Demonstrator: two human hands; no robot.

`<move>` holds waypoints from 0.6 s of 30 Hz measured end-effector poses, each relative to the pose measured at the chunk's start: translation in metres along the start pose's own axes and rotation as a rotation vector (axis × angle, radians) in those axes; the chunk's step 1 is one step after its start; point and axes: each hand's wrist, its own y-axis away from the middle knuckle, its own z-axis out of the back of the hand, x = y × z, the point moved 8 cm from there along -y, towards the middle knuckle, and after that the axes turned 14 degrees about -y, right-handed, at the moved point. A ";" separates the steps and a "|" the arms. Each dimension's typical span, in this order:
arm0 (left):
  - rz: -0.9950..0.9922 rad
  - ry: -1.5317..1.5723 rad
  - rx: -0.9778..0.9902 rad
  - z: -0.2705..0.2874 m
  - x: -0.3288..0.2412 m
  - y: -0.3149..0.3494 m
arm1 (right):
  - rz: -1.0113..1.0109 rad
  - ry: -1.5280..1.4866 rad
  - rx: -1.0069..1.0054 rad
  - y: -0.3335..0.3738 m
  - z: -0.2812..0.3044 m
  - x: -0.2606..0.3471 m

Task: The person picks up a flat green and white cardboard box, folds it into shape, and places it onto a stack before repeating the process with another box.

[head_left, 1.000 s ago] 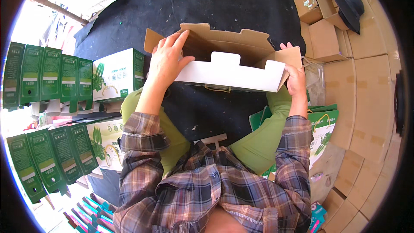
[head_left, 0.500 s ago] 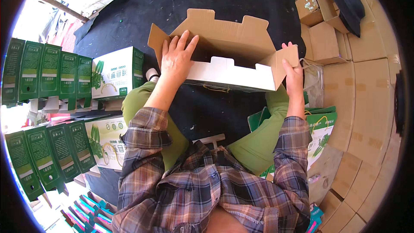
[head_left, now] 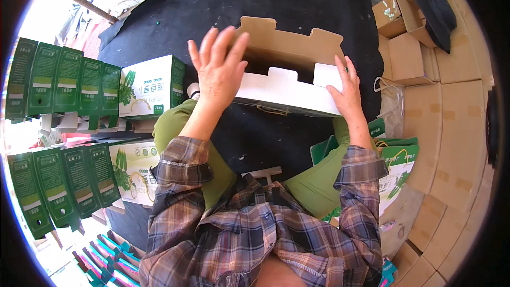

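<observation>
In front of me, above my knees, is a cardboard carton (head_left: 281,94), white outside and brown inside. Its top is open, and the tall notched far flap (head_left: 289,37) stands up. My left hand (head_left: 217,72) is at the carton's left end with fingers spread, hiding that end flap. At the right end, a small end flap (head_left: 326,76) is folded inward, its white face up. My right hand (head_left: 346,87) rests against this flap and corner, fingers stretched out. A cord handle (head_left: 272,110) hangs on the near side.
Rows of green and white boxes (head_left: 146,87) stand at my left. Flattened green and white cartons (head_left: 396,172) lie by my right knee. Brown cardboard boxes (head_left: 462,127) line the right side, a black hat (head_left: 433,16) on top. Black cloth (head_left: 319,0) covers the floor.
The right end flap, standing outward before, is now folded inward. My left hand has lifted its fingers and spread them at the left end. My right hand has shifted slightly left and turned.
</observation>
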 end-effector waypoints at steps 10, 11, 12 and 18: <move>0.141 0.386 0.433 -0.052 0.037 0.032 | -0.010 -0.024 -0.068 -0.006 0.001 0.003; 0.042 0.341 0.419 -0.052 0.033 0.035 | -0.029 -0.065 -0.097 -0.006 0.002 0.003; -0.060 0.299 0.404 -0.050 0.025 0.035 | -0.032 -0.062 -0.097 -0.005 0.003 0.000; 0.209 0.381 0.438 -0.066 0.046 0.032 | 0.018 -0.168 -0.061 -0.003 0.006 -0.025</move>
